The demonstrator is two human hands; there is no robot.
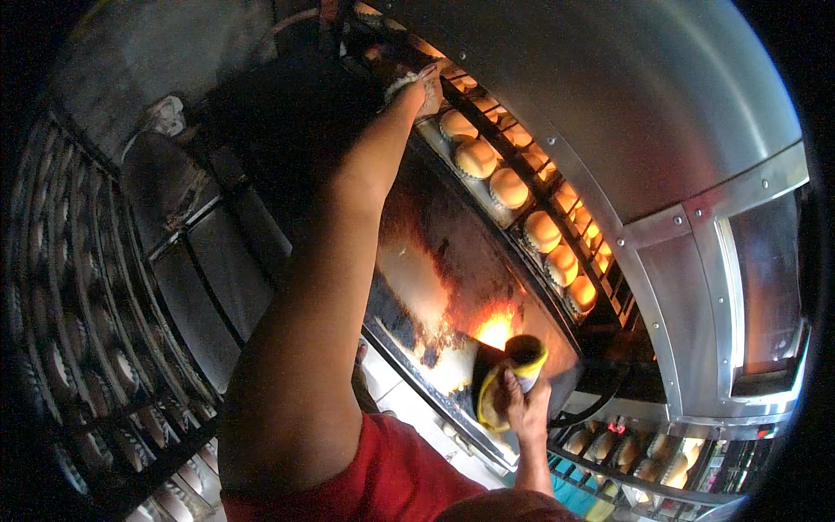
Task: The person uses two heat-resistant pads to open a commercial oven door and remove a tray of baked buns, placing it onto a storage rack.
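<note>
Stretched far out, my left hand (428, 94) is at the far end of a dark baking tray (420, 128) in the oven opening. Its fingers are curled around a pale cloth (400, 84), partly hidden. On the tray stand rows of golden-topped buns (476, 158) in frilly paper cups. Nearer me, my right hand (529, 411) grips a black-and-yellow oven mitt (492, 402), thumb uppermost. The mitt is in front of the lower oven face, below the near end of the tray.
A bright glow (496, 331) shows on the scorched oven front (417, 278). The curved steel hood (644, 96) hangs over the opening. Left of me stands a dark rack (83, 287) with several filled trays. More baked goods lie on a rack (626, 451) at lower right.
</note>
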